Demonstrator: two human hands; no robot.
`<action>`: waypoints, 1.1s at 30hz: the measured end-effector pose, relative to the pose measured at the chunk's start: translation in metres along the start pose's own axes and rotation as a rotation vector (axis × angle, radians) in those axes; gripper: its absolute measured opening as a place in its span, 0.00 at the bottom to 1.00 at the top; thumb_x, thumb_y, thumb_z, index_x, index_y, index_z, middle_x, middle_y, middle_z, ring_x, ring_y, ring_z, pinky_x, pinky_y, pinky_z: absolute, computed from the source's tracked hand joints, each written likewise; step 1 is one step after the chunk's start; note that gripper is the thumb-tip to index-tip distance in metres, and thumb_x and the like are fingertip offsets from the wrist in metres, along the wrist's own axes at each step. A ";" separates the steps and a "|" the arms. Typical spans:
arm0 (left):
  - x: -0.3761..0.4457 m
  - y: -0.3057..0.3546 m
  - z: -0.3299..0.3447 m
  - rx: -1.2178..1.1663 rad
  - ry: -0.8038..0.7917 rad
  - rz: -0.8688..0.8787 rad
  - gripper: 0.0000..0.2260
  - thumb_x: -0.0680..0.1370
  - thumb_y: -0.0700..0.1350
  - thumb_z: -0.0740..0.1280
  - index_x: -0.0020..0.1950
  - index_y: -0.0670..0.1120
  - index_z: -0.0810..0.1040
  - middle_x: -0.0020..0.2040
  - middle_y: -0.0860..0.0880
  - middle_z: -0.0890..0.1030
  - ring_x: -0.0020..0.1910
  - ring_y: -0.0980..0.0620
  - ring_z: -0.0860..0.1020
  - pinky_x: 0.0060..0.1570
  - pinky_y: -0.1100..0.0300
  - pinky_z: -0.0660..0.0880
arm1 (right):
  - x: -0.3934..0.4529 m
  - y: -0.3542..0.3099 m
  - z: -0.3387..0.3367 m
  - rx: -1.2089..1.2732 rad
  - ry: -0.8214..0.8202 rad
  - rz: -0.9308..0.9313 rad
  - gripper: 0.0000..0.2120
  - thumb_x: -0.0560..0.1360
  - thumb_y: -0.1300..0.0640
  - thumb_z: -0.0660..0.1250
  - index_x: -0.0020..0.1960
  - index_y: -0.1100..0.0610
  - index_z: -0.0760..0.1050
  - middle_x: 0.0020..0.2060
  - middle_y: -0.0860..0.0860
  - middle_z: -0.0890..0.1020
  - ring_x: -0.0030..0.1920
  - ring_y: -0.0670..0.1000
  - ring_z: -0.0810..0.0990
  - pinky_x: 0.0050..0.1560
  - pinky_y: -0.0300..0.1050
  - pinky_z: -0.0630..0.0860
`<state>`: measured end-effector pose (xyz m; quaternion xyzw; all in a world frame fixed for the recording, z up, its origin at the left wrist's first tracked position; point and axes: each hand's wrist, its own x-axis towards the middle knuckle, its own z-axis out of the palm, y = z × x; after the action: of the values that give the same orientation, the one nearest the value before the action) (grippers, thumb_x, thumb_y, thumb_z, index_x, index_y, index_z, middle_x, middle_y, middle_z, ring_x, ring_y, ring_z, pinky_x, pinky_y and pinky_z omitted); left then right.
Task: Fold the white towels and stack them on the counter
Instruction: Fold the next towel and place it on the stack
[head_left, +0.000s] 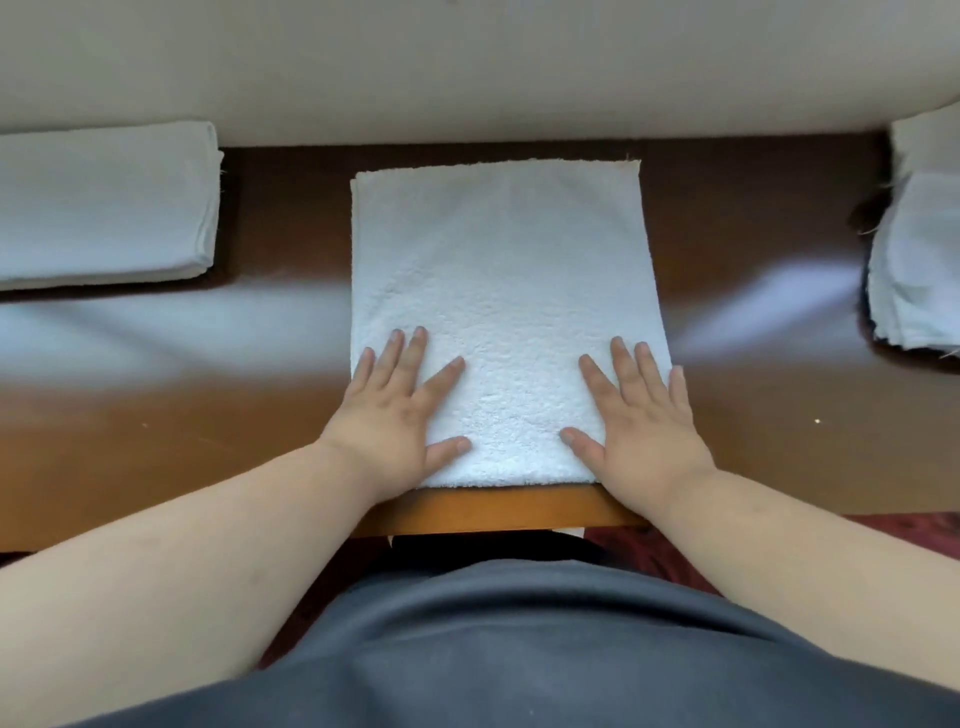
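From my feed, far left on the brown counter (753, 322) I see a folded stack (104, 205) of white towels against the wall (467, 62), then at centre the towel (506, 291) lying flat, near edge at the counter's front edge. My left hand (395, 415) lies flat on its near-left corner, fingers spread and gripping nothing, and my right hand (641, 421) does the same on the near-right corner (palms down, both). Far right sits a looser pile (917, 249) of white towels, partly cut off.
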<state>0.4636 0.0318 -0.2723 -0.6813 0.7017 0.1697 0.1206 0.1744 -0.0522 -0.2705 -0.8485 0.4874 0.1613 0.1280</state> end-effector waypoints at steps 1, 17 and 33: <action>-0.007 -0.006 0.001 0.010 0.003 0.005 0.40 0.71 0.76 0.44 0.75 0.62 0.29 0.76 0.46 0.27 0.75 0.46 0.28 0.74 0.46 0.33 | -0.006 0.010 0.001 0.013 0.000 0.030 0.38 0.73 0.27 0.35 0.76 0.43 0.26 0.75 0.48 0.29 0.77 0.53 0.29 0.76 0.61 0.34; -0.084 -0.036 -0.013 0.012 0.218 0.253 0.12 0.70 0.48 0.58 0.41 0.52 0.82 0.39 0.53 0.80 0.38 0.47 0.80 0.40 0.55 0.78 | -0.061 0.061 -0.008 0.088 0.286 -0.227 0.15 0.60 0.61 0.82 0.44 0.53 0.82 0.40 0.48 0.81 0.43 0.57 0.81 0.44 0.51 0.80; 0.007 -0.031 -0.105 -1.078 0.554 -0.658 0.01 0.79 0.56 0.61 0.48 0.62 0.71 0.39 0.55 0.79 0.37 0.59 0.76 0.33 0.59 0.67 | 0.050 0.039 -0.111 1.020 0.617 0.293 0.09 0.78 0.43 0.61 0.55 0.30 0.66 0.46 0.39 0.77 0.45 0.36 0.76 0.43 0.34 0.68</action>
<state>0.5002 -0.0175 -0.1813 -0.8420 0.2809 0.2693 -0.3736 0.1802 -0.1522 -0.1912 -0.6122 0.6293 -0.3294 0.3474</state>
